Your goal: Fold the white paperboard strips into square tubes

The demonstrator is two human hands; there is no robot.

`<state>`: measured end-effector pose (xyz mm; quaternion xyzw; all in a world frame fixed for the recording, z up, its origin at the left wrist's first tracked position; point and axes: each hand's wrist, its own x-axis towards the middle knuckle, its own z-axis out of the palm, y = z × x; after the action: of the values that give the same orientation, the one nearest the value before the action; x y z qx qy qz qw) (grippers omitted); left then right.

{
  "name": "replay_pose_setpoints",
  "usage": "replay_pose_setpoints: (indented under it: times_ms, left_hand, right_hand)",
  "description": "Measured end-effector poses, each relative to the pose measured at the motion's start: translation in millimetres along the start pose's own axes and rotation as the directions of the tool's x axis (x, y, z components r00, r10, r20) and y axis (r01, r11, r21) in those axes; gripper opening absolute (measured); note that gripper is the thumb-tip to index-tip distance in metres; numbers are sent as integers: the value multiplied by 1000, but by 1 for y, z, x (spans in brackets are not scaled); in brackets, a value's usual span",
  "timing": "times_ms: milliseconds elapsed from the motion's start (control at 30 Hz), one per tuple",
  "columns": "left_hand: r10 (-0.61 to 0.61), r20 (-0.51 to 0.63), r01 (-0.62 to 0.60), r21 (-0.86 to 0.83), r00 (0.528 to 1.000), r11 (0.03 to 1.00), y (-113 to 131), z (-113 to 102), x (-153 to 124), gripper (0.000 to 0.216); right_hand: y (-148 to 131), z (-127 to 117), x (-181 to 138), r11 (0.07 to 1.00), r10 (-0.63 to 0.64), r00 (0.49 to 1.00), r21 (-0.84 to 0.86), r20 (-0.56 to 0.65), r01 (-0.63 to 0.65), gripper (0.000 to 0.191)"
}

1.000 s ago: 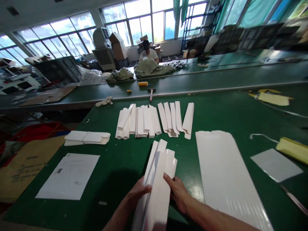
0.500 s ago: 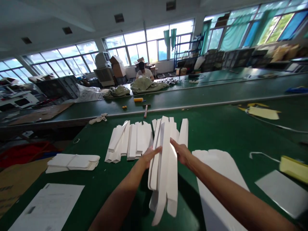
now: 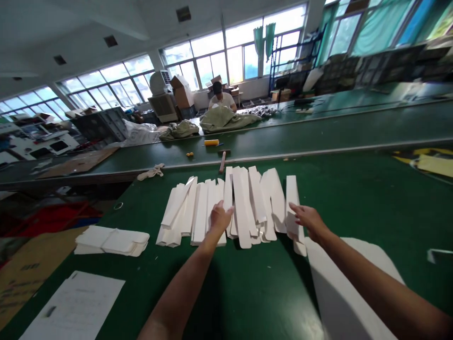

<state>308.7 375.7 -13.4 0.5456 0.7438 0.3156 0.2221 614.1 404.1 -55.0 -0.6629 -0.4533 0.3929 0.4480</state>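
A row of several folded white card strips (image 3: 244, 205) lies side by side on the green table (image 3: 354, 198). My left hand (image 3: 219, 218) rests open on the strips near the middle of the row, fingers stretched forward. At the row's right end my right hand (image 3: 308, 218) lies open with its fingertips touching the last strip (image 3: 293, 198). Neither hand holds anything.
A stack of flat white cards (image 3: 113, 240) sits at the left, a printed sheet (image 3: 76, 309) near the front left corner, a large white sheet (image 3: 348, 302) under my right forearm. Beyond lie a yellow roll (image 3: 211, 142), a rag (image 3: 151, 172), and a person (image 3: 221, 97) seated at the far table.
Both hands carried a bundle of white strips forward from near my body and laid it down in the row. The hands have let go and spread apart.
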Motion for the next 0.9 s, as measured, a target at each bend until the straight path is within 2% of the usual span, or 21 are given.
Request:
replay_pose_setpoints:
  times_ms: [100, 200, 233, 300, 367, 433, 533, 600, 667, 767, 900]
  left_hand:
    - [82, -83, -79, 43, 993, 996, -20, 3, -43, 52]
    - [139, -63, -136, 45, 988, 990, -41, 20, -105, 47]
    - [153, -22, -152, 33, 988, 988, -48, 29, -128, 46]
    - [147, 136, -145, -28, 980, 989, -59, 50, -172, 46]
    - [125, 316, -105, -78, 941, 991, -62, 73, -211, 44]
    - [115, 457, -79, -97, 882, 992, -56, 96, -240, 40]
    - [90, 591, -45, -91, 801, 995, -31, 129, -268, 54]
    - [40, 640, -3, -59, 767, 998, -8, 150, -279, 81]
    - [-17, 658, 35, -15, 753, 999, 15, 168, -289, 105]
    - [-84, 643, 66, 52, 761, 996, 43, 188, -304, 118]
    - [-94, 630, 37, 103, 771, 994, 60, 199, -319, 117]
  right_hand:
    - [31, -36, -27, 999, 37, 999, 0, -24, -37, 48]
    - [59, -85, -60, 996, 39, 995, -78, -90, -46, 44]
    - [68, -102, -72, 990, 36, 992, -131, -124, -52, 42]
    - [85, -135, -96, 961, 21, 978, -264, -210, -77, 39]
    - [101, -161, -122, 912, -13, 956, -395, -292, -108, 38]
    - [115, -177, -149, 866, -54, 940, -484, -337, -123, 42]
    - [134, -176, -189, 770, -121, 935, -626, -333, -124, 55]
    - [147, -162, -213, 670, -166, 949, -737, -267, -89, 57]
    - [159, -144, -232, 611, -180, 967, -791, -182, -35, 49]
    - [171, -127, -247, 634, -149, 979, -773, -138, -12, 39]
    - [177, -138, -246, 685, -110, 989, -729, -95, 6, 34]
